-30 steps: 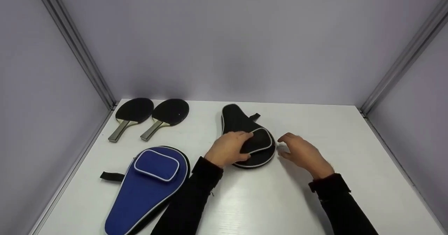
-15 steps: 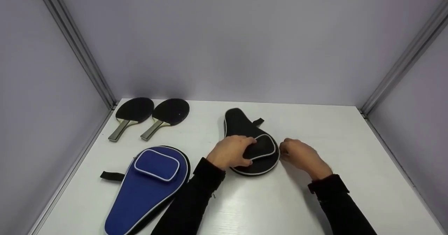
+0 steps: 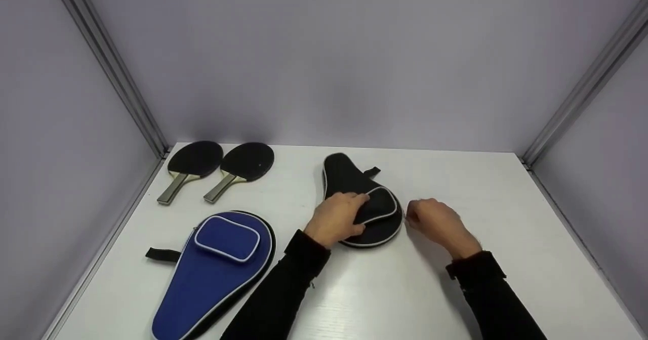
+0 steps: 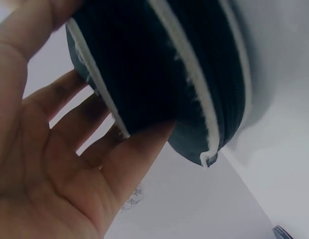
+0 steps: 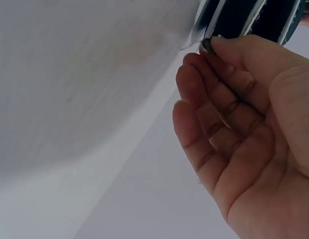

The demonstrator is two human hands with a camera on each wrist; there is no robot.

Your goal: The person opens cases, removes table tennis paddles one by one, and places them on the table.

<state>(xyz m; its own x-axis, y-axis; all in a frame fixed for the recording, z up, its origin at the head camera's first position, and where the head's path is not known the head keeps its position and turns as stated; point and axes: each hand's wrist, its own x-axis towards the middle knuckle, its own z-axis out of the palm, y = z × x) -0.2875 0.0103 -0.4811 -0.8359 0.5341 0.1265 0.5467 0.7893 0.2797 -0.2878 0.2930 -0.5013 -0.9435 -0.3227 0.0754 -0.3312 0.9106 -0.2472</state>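
Observation:
A black table tennis paddle case with white piping lies on the white table, its narrow end pointing away. My left hand grips its raised pocket, thumb on one side and fingers on the other; the left wrist view shows the pocket between them. At the wide end's right edge, my right hand has its fingers curled in. Thumb and index finger pinch a small dark zipper pull beside the case's piped edge in the right wrist view.
A blue paddle case with a black strap lies at the front left, beside my left sleeve. Two black paddles rest behind it, near the back edge. Grey walls enclose the table at the back and sides.
My right hand's fingers have closed at the case's edge from a looser, spread pose. The black case moved slightly right and nearer, then a little back away, with my left hand still on it.

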